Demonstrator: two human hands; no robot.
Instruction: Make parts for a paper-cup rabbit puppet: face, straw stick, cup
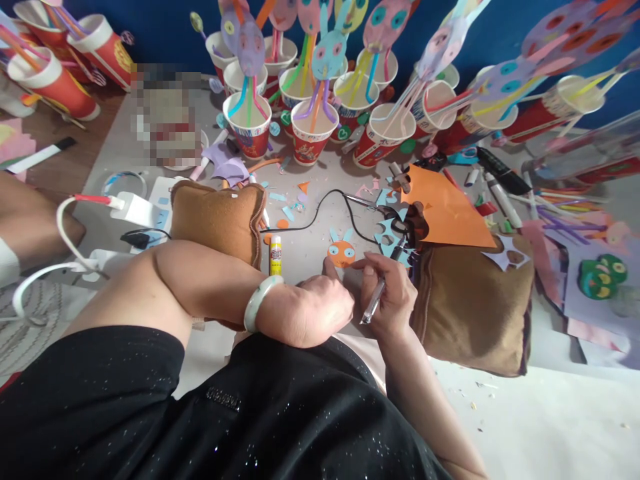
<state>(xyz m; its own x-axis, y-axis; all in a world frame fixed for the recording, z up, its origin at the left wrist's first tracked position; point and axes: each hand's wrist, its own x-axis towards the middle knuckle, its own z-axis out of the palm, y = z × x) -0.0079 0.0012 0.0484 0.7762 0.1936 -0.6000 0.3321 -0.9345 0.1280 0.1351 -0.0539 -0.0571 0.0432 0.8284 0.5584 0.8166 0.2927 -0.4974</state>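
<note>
Orange paper rabbit face (341, 252) on the counter (307, 248), around twelve o'clock from the left hand (326, 303): that curls, its grip hidden; right hand (393, 290) clasps a pen (374, 305)! Likely featherlight, easily creased: pinch the rim, sparing the ears (348, 235).

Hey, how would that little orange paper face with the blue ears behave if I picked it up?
The orange face looks like thin cut paper, so it's probably very light and bendy. Its narrow blue ears stick out, so they would likely crease first.
</note>
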